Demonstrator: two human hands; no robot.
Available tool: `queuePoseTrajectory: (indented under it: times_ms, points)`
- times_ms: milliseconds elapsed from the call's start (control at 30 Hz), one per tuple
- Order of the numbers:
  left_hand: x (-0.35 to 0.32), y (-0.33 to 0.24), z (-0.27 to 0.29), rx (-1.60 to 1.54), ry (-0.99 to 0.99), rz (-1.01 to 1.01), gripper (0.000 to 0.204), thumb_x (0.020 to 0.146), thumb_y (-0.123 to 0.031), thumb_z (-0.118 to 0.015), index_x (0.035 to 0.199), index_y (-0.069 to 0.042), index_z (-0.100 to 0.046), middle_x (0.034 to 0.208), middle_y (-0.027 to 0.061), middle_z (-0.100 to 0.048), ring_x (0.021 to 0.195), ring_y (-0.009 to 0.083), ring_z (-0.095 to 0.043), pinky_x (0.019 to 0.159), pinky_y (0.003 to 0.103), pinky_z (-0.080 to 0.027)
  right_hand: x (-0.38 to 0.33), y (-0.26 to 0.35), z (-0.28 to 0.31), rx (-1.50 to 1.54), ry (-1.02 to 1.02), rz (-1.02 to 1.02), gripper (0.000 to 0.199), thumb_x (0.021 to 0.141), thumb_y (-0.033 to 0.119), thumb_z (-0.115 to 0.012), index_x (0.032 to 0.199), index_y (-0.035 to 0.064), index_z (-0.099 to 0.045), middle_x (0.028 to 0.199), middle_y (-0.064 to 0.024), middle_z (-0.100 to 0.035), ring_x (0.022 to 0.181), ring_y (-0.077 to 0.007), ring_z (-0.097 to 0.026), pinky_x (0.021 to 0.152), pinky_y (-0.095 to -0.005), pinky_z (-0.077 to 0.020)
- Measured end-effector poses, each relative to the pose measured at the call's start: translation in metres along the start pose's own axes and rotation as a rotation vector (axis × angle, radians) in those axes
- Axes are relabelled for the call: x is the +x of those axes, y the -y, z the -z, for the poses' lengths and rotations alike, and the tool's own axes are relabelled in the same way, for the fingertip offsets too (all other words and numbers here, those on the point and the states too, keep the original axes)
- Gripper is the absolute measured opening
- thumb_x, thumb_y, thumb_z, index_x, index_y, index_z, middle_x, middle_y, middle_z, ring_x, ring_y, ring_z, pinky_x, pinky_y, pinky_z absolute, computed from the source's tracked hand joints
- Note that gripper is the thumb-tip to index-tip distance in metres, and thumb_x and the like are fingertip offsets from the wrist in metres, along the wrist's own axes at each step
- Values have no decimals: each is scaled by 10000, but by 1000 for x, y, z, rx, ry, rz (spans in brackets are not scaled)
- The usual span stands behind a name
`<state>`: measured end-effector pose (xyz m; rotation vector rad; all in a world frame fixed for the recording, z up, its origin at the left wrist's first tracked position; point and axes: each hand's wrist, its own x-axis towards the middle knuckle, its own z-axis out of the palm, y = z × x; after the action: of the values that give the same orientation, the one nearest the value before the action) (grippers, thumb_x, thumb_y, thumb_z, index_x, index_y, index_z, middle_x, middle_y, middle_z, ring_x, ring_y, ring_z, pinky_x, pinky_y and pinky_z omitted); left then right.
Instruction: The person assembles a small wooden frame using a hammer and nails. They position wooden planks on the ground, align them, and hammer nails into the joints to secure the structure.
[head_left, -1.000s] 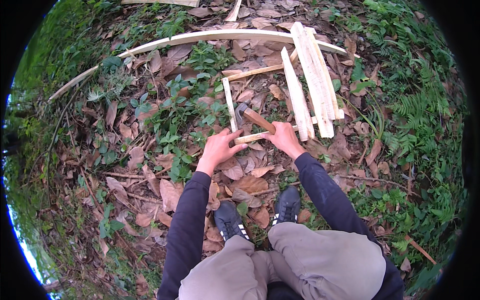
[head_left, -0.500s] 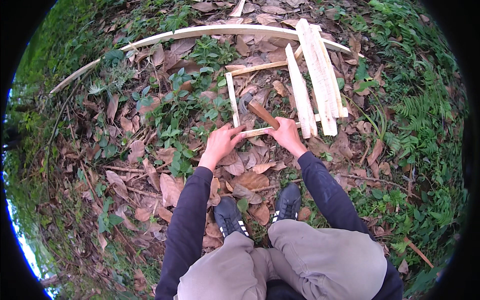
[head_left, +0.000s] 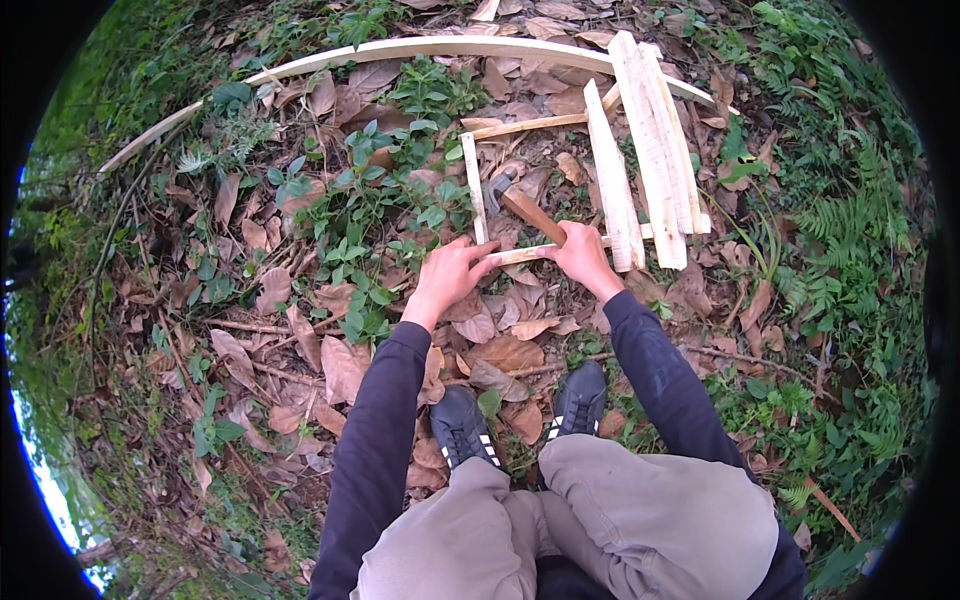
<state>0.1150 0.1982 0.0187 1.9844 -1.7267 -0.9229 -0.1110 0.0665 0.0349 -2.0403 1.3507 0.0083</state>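
Left hand (head_left: 450, 277) pinches the near-left corner of a wooden frame (head_left: 474, 188) on dry leaves (head_left: 505, 352). Right hand (head_left: 584, 258) wraps the handle of a hammer (head_left: 530, 211), thumb at the near strip (head_left: 522, 255) — hammer head over the frame's opening. Rough boards (head_left: 653, 140) lie across the right side.

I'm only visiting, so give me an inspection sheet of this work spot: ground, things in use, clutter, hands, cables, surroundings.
Surface: ground strewn with brown leaves.
Things in use: hammer; thin wooden strips outlining a frame; pale boards lying over its right side.
Clutter: long wooden strip beyond; reddish stick at lower right.
Left hand: at the frame's near-left corner.
Right hand: gripping the hammer's handle.
Cables: nothing seen.
Surroundings: green plants on both sides.
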Motion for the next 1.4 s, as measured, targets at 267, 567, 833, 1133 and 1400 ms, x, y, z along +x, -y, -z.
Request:
queuePoseTrajectory:
  times_ms: [267,567,833,1133,1400]
  points:
    - [-1,-1,-2,7,-15,2,378,1005,-466,-619,1307,-266,-729,954,132,-644,921,349,-682,792,473,-548,-2,-1,1,-8,24,-25,461,781,326,-901,975,-38,-694,879,-245,-720,892,-418,-721,799,-489,-543]
    - [-1,2,-2,-7,-32,-15,372,1007,-459,-615,1312,-277,-725,949,135,-642,907,353,-681,782,476,-548,2,7,7,-33,51,-37,447,769,306,-905,981,-34,-706,871,-245,-725,898,-411,-725,811,-492,-545]
    - [-2,0,-5,12,-38,3,373,1004,-483,-608,1302,-294,-729,982,141,-655,930,365,-688,799,482,-557,-3,-2,2,-89,-27,86,436,752,280,-916,932,-50,-695,936,-196,-673,910,-388,-685,829,-470,-530]
    - [-3,-1,-8,-5,-123,-5,338,984,-449,-648,1220,-236,-763,982,121,-659,914,346,-694,778,470,-559,-25,-9,-10,-73,-123,183,386,783,214,-885,1013,-20,-682,1021,-130,-643,952,-368,-672,816,-468,-532]
    - [-7,-6,-13,-75,-337,19,196,929,-288,-743,1032,-132,-800,844,86,-600,774,303,-670,665,430,-529,-20,-14,-17,-75,-235,299,314,796,172,-860,971,12,-654,980,-130,-643,864,-405,-673,727,-489,-533]
